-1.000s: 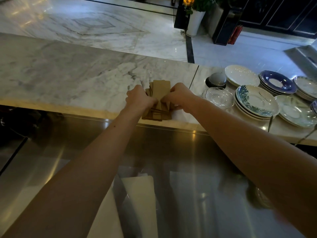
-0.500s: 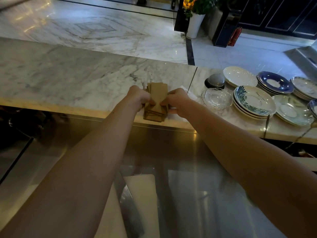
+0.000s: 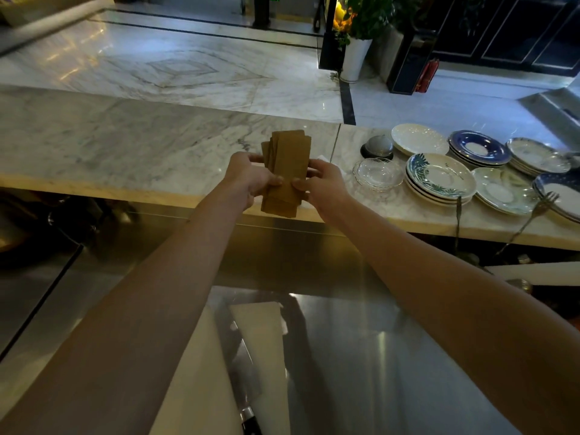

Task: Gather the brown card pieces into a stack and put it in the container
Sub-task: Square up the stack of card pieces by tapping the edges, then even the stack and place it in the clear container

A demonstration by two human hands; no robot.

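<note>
A stack of brown card pieces (image 3: pixel 287 164) is held between both hands above the near edge of the marble counter (image 3: pixel 125 146). My left hand (image 3: pixel 249 178) grips its left side, thumb on top. My right hand (image 3: pixel 321 183) grips the right side, thumb pressed on the top card. The cards are long rectangles, slightly fanned at the far end and tilted up toward me. No container for them can be told apart in view.
Stacked plates (image 3: pixel 439 180), a clear glass dish (image 3: pixel 378 174), a white plate (image 3: pixel 419 139) and a blue-rimmed plate (image 3: pixel 478 149) crowd the counter's right side. Forks (image 3: pixel 533 211) hang over its edge. A steel surface (image 3: pixel 361 340) with a knife (image 3: pixel 248 403) lies below.
The loosely spread cards have been squared into a tighter stack and lifted off the counter, tilted up between both hands. The camera view has shifted slightly.
</note>
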